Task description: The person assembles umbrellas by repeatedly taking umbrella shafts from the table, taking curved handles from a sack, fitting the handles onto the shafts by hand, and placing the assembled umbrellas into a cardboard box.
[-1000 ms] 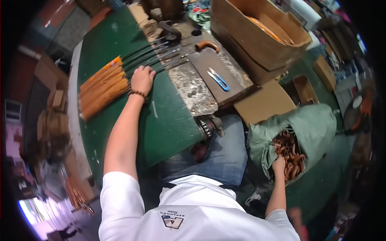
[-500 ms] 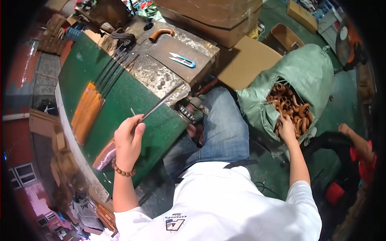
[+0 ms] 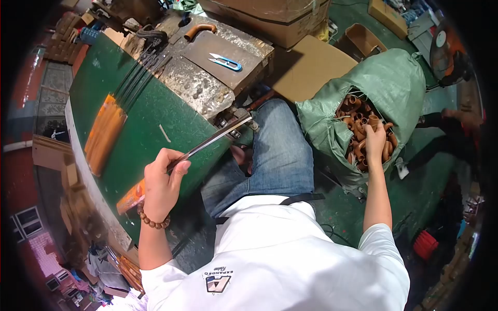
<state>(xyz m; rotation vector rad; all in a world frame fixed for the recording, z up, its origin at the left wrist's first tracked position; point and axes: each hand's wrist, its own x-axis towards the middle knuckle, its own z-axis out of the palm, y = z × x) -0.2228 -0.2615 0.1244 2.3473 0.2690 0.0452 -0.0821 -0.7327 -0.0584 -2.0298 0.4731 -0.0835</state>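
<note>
My left hand [image 3: 165,181], with a bead bracelet at the wrist, is closed around a dark metal rod [image 3: 215,136]; an orange wrapped end shows below the hand, over the green table [image 3: 150,116]. My right hand [image 3: 375,141] is at the opening of a green woven sack [image 3: 394,72], its fingers around one brown curved piece [image 3: 372,122]. Similar brown curved pieces [image 3: 358,106] fill the opening. Several orange-ended items with dark rods [image 3: 106,135] lie side by side on the table's left part.
Blue-handled snips [image 3: 226,62] and a brown curved handle [image 3: 199,30] rest on a worn metal block [image 3: 207,83]. Behind are a large cardboard box [image 3: 275,20] and a flat cardboard piece [image 3: 311,67]. A fan [image 3: 445,44] stands at right.
My left hand has left the row of rods and come nearer with one rod. My right hand has risen slightly within the sack opening, now around a piece. The person at right is partly gone from view.
</note>
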